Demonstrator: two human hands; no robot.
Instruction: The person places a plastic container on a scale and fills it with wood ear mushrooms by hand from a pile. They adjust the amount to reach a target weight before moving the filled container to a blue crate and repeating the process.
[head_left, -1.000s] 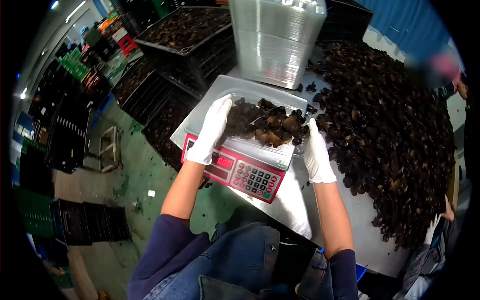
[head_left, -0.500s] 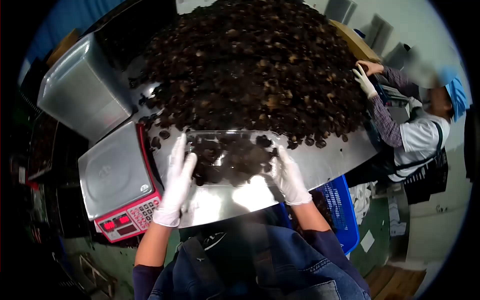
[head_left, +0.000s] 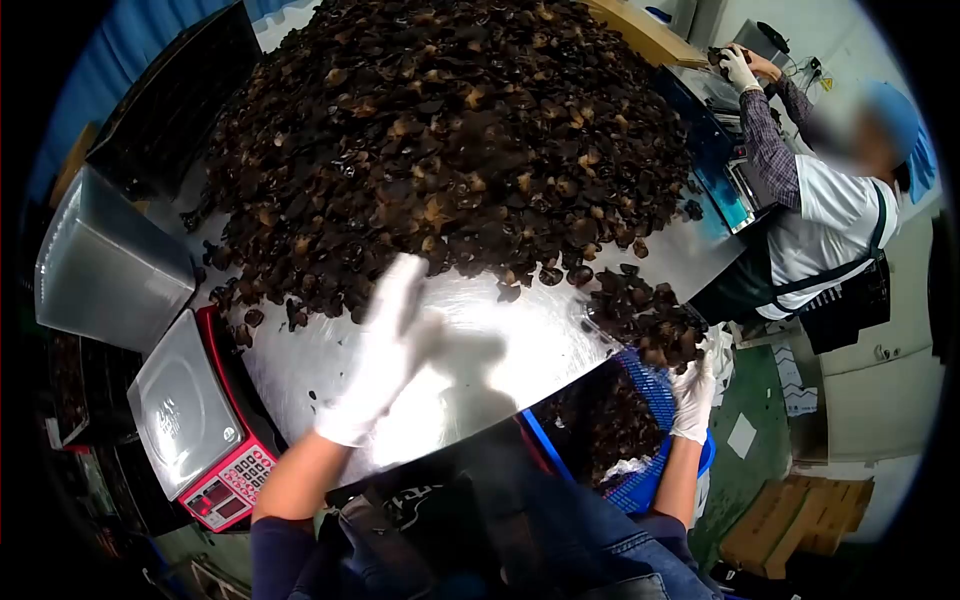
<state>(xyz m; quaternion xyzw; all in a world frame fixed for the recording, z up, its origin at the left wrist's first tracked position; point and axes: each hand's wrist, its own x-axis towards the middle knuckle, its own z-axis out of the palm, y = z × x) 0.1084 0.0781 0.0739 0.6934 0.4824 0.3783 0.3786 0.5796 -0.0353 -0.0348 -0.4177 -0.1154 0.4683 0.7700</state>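
My right hand point(head_left: 692, 395), in a white glove, grips the near right end of a clear plastic tray point(head_left: 592, 318) heaped with dark, crinkled dried pieces that look like black fungus. The tray is over the table's right front edge, above a blue basket point(head_left: 712, 452). My gloved left hand point(head_left: 390, 350) is over the metal table point(head_left: 500, 350), blurred by motion. Its fingers stretch forward with the thumb apart, and nothing shows in it. Just beyond its fingertips lies the big pile of the same dark pieces point(head_left: 450, 150).
Left of my left hand stands a red-rimmed scale point(head_left: 185, 405) with a bare pan. Behind it is a stack of clear containers point(head_left: 115, 265) near a black crate point(head_left: 175, 100). At right, a co-worker point(head_left: 830, 215) handles dark pieces. The basket below holds more pieces.
The filled tray has moved from between both hands to the right, now in my right hand alone. My left hand has let go of it. The view has shifted right.
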